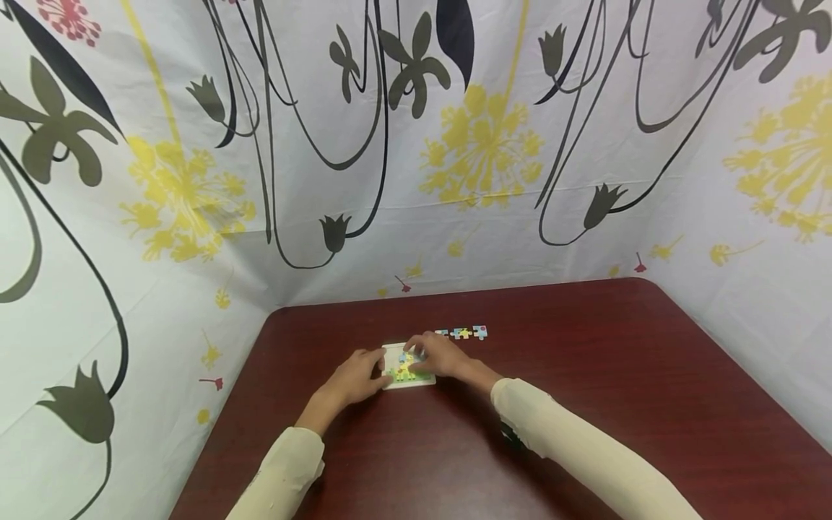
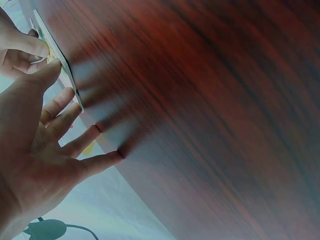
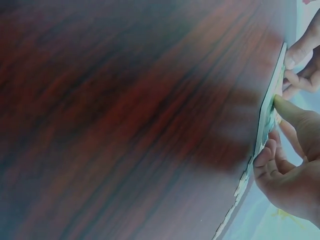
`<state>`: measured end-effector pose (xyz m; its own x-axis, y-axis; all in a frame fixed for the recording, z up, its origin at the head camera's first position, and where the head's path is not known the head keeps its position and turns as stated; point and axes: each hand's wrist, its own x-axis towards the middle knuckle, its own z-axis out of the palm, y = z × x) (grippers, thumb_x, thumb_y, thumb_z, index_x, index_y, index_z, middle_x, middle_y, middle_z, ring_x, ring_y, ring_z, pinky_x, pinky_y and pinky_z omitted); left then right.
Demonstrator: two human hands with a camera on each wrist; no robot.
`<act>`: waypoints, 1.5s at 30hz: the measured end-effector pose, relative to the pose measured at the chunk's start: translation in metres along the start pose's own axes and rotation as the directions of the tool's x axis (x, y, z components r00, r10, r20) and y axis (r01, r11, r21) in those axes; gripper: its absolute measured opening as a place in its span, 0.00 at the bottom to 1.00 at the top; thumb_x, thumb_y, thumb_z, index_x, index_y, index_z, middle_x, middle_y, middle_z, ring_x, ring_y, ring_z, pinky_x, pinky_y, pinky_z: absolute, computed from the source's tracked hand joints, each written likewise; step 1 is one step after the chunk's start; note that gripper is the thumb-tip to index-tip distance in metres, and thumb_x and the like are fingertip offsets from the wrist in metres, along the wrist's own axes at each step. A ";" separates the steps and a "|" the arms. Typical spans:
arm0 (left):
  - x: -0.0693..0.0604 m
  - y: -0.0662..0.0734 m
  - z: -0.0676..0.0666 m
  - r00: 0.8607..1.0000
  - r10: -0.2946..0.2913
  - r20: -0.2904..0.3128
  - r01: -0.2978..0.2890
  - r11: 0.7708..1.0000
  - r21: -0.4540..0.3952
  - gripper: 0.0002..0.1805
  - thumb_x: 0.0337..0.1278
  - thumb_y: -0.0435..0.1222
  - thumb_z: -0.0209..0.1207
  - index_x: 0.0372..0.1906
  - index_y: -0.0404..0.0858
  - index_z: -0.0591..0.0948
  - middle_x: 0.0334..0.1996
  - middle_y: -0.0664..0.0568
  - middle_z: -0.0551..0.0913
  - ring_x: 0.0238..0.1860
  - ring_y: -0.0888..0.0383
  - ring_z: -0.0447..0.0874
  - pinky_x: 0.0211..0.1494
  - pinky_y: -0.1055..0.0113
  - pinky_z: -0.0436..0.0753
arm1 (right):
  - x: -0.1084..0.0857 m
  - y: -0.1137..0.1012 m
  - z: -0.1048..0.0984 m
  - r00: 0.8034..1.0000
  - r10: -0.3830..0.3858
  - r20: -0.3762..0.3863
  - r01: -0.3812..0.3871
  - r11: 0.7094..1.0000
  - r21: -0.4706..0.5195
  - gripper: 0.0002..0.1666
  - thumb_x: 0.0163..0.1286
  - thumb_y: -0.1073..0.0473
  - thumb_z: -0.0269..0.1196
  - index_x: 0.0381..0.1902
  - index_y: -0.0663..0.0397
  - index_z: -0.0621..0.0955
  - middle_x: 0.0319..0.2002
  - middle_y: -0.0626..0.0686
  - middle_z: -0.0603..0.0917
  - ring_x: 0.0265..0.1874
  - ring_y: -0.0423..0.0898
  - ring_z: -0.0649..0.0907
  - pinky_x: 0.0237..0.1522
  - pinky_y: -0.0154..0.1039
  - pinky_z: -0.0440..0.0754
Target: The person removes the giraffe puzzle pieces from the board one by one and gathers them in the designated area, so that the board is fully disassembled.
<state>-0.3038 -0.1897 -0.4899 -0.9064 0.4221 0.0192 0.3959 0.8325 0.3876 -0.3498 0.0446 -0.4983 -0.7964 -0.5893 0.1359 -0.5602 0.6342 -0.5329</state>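
Note:
A small white puzzle board [image 1: 393, 354] lies on the table, with a yellow, green and blue picture of jigsaw pieces in it. My left hand [image 1: 356, 375] rests at the board's left side. Its thumb touches the near corner, and its other fingers [image 2: 102, 164] are spread and fairly straight. Over the picture, my right hand [image 1: 438, 354] has thumb and fingers curled together. A thin pale edge of a puzzle piece [image 2: 38, 61] shows between them in the left wrist view; the fingers hide most of it. In the right wrist view the right thumb [image 3: 290, 109] lies against the board.
Several loose jigsaw pieces [image 1: 462, 333] lie in a row behind the right hand. The dark red wooden table [image 1: 559, 404] has rounded far corners. A white cloth [image 1: 416, 217] with printed flowers hangs around the table's back and sides.

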 end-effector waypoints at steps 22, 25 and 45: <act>0.002 0.000 0.001 1.000 -0.005 -0.001 0.005 1.000 0.017 0.13 0.70 0.47 0.66 0.46 0.44 0.78 0.52 0.47 0.81 0.54 0.47 0.76 0.46 0.53 0.75 | -0.005 0.002 -0.002 0.997 -0.028 -0.079 0.032 0.998 0.055 0.14 0.73 0.60 0.69 0.55 0.54 0.85 0.43 0.53 0.89 0.41 0.46 0.88 0.42 0.42 0.85; 0.002 0.000 0.000 1.000 0.000 0.001 0.000 1.000 0.011 0.13 0.70 0.47 0.66 0.45 0.44 0.77 0.50 0.48 0.81 0.50 0.49 0.76 0.45 0.53 0.75 | -0.005 0.003 -0.003 0.995 -0.047 -0.090 0.056 0.994 0.092 0.12 0.74 0.63 0.66 0.54 0.54 0.85 0.43 0.53 0.90 0.41 0.46 0.89 0.41 0.40 0.86; 0.002 0.001 0.000 1.000 -0.005 -0.006 0.005 1.000 0.008 0.12 0.70 0.46 0.66 0.45 0.44 0.78 0.48 0.49 0.81 0.51 0.48 0.76 0.46 0.53 0.75 | -0.010 0.011 -0.020 0.990 -0.083 -0.115 0.100 0.983 0.154 0.10 0.76 0.65 0.64 0.53 0.56 0.85 0.46 0.53 0.89 0.45 0.49 0.89 0.47 0.44 0.86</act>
<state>-0.3052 -0.1877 -0.4897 -0.9092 0.4157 0.0225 0.3923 0.8376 0.3803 -0.3526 0.0677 -0.4886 -0.7680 -0.5784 0.2751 -0.5957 0.4874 -0.6384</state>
